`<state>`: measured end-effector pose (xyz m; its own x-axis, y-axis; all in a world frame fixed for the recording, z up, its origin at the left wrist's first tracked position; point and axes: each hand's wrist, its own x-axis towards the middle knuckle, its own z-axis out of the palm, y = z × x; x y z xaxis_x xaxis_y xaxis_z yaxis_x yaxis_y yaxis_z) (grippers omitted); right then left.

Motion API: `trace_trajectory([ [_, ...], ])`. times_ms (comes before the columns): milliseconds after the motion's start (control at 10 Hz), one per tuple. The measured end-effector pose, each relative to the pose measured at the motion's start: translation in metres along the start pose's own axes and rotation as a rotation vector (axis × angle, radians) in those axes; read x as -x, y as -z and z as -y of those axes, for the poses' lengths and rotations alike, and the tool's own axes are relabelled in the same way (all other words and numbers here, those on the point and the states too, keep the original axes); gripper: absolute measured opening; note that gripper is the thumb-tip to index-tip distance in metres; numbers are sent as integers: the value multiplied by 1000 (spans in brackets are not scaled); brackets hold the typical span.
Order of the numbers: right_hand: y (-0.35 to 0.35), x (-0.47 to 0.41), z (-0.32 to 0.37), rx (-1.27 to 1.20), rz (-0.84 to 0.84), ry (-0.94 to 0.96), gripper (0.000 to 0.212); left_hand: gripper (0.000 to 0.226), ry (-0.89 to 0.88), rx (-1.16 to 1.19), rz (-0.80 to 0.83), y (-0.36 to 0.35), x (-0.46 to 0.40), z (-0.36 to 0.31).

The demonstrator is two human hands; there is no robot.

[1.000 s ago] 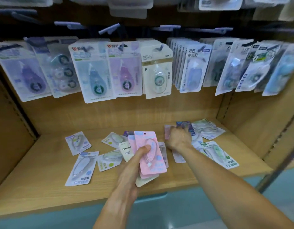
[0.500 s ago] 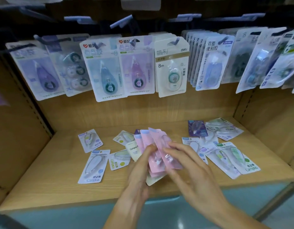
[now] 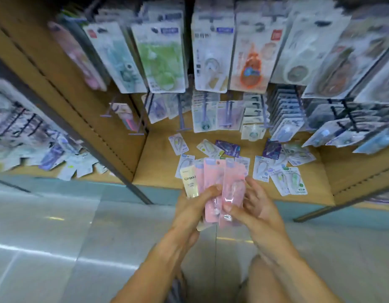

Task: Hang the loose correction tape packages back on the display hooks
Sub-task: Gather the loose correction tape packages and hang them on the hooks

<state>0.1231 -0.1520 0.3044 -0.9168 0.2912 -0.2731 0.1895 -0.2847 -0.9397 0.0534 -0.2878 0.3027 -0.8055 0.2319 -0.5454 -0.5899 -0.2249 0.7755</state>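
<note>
While the left hand (image 3: 196, 206) grips fanned pink packages (image 3: 213, 189), the right hand (image 3: 252, 206) pinches one. Loose packages (image 3: 291, 180) lie on the shelf (image 3: 158, 162) beyond.

- Soft, even light from overhead; my view's bright but smeared with motion blur.
- White glare streaks cross the glossy pale floor (image 3: 58, 237).
- Hanging clear-fronted blister packs (image 3: 160, 60) above blur and bow toward the edges.
</note>
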Motion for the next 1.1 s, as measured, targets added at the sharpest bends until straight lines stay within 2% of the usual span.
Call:
trace_trajectory([
  [100, -41, 53, 112, -2, 96, -9, 56, 54, -70, 12, -46, -15, 88, -88],
  [200, -70, 93, 223, 56, 164, 1, 75, 53, -161, 17, -13, -37, 170, -179],
  [300, -86, 133, 310, 66, 217, -16, 88, 66, -232, 10, -6, -56, 239, -243],
  [400, -105, 153, 358, 60, 297, -55, 106, 70, -282, 2, -28, -62, 282, -277],
  [500, -148, 149, 372, 65, 396, -106, 99, 69, -305, 90, -164, -37, 306, -301],
  [700, -309, 154, 374, 147, 823, -157, 88, 54, -444, 316, -538, 79, 378, -348],
  [900, -492, 203, 342, 369, 1177, -83, 99, 45, -612, 521, -835, 210, 454, -375],
  [1000, -574, 221, 319, 351, 1222, -98, 116, 44, -644, 490, -866, 288, 467, -395],
  [1100, -648, 219, 315, 293, 1167, -104, 122, 45, -712, 460, -769, 362, 461, -446],
])
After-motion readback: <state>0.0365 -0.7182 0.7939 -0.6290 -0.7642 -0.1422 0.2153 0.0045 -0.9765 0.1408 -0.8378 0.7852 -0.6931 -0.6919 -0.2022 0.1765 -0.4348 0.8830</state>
